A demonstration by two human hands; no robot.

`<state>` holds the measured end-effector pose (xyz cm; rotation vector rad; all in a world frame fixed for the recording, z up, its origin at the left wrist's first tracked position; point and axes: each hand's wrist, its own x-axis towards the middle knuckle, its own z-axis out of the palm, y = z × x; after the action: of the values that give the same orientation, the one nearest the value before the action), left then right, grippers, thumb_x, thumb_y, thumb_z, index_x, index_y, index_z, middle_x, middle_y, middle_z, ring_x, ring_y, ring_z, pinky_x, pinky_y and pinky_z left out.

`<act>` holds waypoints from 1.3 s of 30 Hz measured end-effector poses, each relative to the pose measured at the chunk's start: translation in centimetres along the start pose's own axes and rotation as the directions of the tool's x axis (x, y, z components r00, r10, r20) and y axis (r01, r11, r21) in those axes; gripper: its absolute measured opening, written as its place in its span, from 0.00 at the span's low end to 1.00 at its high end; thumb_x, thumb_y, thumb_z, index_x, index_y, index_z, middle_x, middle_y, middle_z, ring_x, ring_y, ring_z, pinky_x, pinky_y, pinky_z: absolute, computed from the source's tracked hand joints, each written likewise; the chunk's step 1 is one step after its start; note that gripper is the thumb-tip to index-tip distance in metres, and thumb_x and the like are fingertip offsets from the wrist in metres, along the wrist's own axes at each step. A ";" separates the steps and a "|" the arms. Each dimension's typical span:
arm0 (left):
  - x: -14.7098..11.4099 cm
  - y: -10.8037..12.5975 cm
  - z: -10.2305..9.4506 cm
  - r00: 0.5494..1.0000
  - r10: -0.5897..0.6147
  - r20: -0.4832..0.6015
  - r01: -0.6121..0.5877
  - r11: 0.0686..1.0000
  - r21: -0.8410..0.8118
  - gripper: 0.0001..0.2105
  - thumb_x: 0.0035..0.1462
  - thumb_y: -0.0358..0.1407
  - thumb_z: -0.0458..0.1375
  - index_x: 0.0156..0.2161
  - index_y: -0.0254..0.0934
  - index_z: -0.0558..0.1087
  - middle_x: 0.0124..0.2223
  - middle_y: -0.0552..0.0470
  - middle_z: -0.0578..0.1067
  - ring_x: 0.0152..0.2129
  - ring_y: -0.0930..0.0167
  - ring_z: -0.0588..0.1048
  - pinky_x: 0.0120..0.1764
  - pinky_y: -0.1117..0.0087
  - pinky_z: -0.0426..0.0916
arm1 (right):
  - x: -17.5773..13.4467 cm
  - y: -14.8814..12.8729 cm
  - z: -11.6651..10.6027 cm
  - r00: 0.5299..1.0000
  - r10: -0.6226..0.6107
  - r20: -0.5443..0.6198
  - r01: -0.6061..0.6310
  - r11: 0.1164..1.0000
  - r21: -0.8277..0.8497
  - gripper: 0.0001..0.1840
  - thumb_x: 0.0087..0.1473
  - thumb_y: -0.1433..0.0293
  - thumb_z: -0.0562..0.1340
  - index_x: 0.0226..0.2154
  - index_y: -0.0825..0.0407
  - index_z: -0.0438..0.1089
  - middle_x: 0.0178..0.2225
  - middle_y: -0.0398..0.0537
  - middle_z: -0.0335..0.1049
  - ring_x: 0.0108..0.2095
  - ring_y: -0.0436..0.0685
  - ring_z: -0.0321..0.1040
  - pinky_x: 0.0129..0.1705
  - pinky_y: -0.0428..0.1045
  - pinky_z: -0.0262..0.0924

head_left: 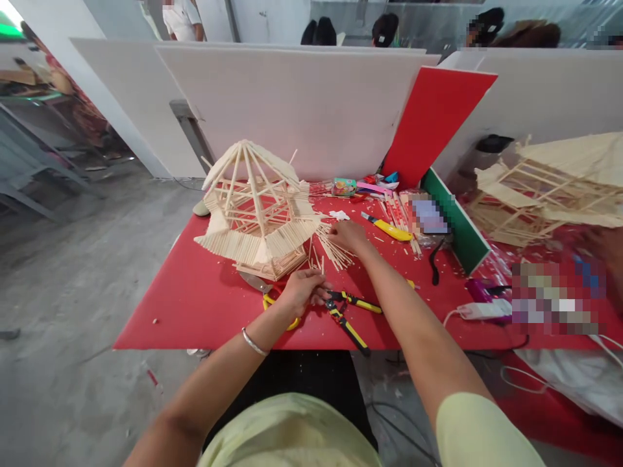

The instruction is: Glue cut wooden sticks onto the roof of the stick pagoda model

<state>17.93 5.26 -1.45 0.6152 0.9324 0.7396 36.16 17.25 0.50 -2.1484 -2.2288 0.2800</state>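
My left hand [305,289] is closed near the table's front, with a short wooden stick [322,264] standing up from its fingers. Just beside it lie black-and-yellow pliers [344,311]. Partly under my left wrist are yellow-handled cutters [267,299]. Farther forward, my right hand [348,236] reaches down with bent fingers onto a loose pile of thin wooden sticks [335,251]; its fingertips are hard to see. To the left stands a house-like model made of sticks [257,214], with a pointed open-framed roof and slatted lower eaves.
On the red tabletop [195,305] lie a yellow utility knife [389,228], stick packets [396,211] and a phone [429,215]. A green-faced board [455,224] stands at right, before another stick model [549,188] and a person's hand [603,250]. White panels [292,104] rise behind.
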 end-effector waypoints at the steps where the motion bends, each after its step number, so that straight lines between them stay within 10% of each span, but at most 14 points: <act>1: 0.5 -0.1 0.2 1.000 0.010 -0.012 -0.010 1.000 -0.005 0.04 0.58 0.28 0.58 0.39 0.32 0.67 0.27 0.45 0.79 0.14 0.74 0.74 0.14 0.79 0.65 | 0.8 -0.2 0.3 1.000 -0.011 -0.001 0.011 1.000 0.006 0.19 0.58 0.61 0.56 0.44 0.50 0.77 0.46 0.56 0.76 0.48 0.62 0.69 0.50 0.52 0.59; 12: 1.7 -0.2 1.1 0.995 0.039 -0.094 -0.032 0.996 0.078 0.21 0.57 0.36 0.62 0.52 0.34 0.61 0.33 0.44 0.80 0.16 0.70 0.76 0.15 0.74 0.68 | 4.8 -0.6 1.7 0.998 -0.039 -0.043 0.043 0.995 0.091 0.18 0.55 0.67 0.59 0.44 0.59 0.76 0.46 0.67 0.75 0.49 0.66 0.70 0.50 0.54 0.58; 24: -5.3 1.6 2.1 0.918 0.379 0.119 -0.397 0.890 0.223 0.16 0.54 0.45 0.64 0.40 0.32 0.74 0.30 0.49 0.77 0.17 0.74 0.75 0.15 0.77 0.66 | -5.5 0.6 -6.4 0.923 -0.092 -0.375 0.218 0.926 0.309 0.22 0.64 0.61 0.50 0.46 0.55 0.74 0.41 0.50 0.77 0.38 0.54 0.72 0.40 0.47 0.62; 32: -12.6 8.9 -0.5 0.708 0.707 -0.014 -0.704 0.707 0.069 0.18 0.48 0.43 0.68 0.41 0.33 0.75 0.30 0.51 0.77 0.18 0.75 0.74 0.17 0.76 0.67 | -15.8 -8.5 -14.6 0.657 -0.465 -0.593 0.680 0.705 0.201 0.12 0.61 0.62 0.59 0.41 0.43 0.77 0.38 0.45 0.76 0.39 0.55 0.71 0.44 0.51 0.64; 39: -13.9 10.9 -3.3 0.631 0.766 -0.120 -0.768 0.639 0.042 0.15 0.47 0.43 0.68 0.34 0.32 0.78 0.27 0.52 0.74 0.20 0.77 0.71 0.19 0.78 0.61 | -16.7 -17.9 -10.9 0.687 -0.384 -0.616 0.650 0.703 0.287 0.13 0.61 0.62 0.58 0.36 0.48 0.78 0.34 0.45 0.78 0.34 0.54 0.72 0.39 0.49 0.64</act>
<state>6.48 1.42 11.84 0.9856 0.7534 1.5790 20.84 1.29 15.61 -1.0618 -2.0421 0.1780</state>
